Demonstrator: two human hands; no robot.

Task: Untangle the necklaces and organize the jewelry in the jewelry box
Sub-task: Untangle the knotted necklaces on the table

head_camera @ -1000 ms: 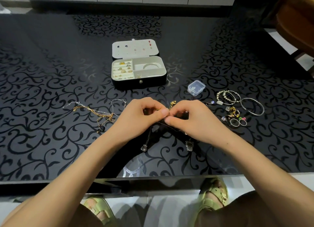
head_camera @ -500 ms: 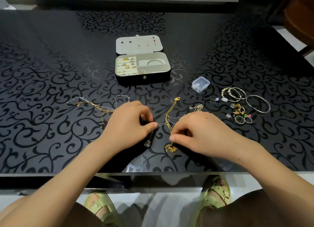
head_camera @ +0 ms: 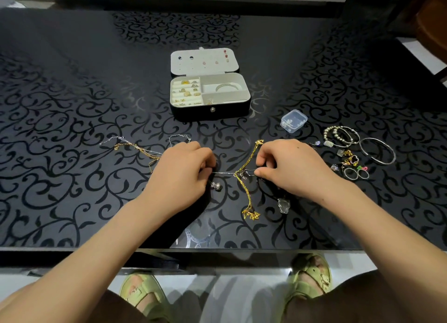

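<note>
Step in hand: untangling. No necklace from this knot is in the box yet.

- Left hand (head_camera: 183,175): fingers curled, pinching one end of the thin silver chain (head_camera: 223,173). A small rounded silver pendant (head_camera: 216,186) lies just under the fingertips.
- Right hand (head_camera: 290,168): thumb and forefinger pinch the same chain just past where it crosses the gold link necklace (head_camera: 250,157).
- The silver chain runs taut between the hands, long axis left to right, low over the glossy black scroll-patterned tabletop (head_camera: 72,177).
- The gold necklace crosses it almost at right angles. Its long axis runs away from the person, one end beside the right knuckles and a bunched gold cluster toward the near edge. It kinks at the crossing, so the snag is likely there.
- A clear crystal pendant (head_camera: 283,204) lies below the right wrist; I cannot tell which strand carries it.

Next move, as I judge it: ease the tension, open the loop at the crossing and draw silver clear of gold. A hard pull would likely tighten the knot.

The open black jewelry box with cream lining (head_camera: 210,110) sits well beyond the hands. A second gold-and-silver tangle (head_camera: 142,151) waits left of them.
</note>
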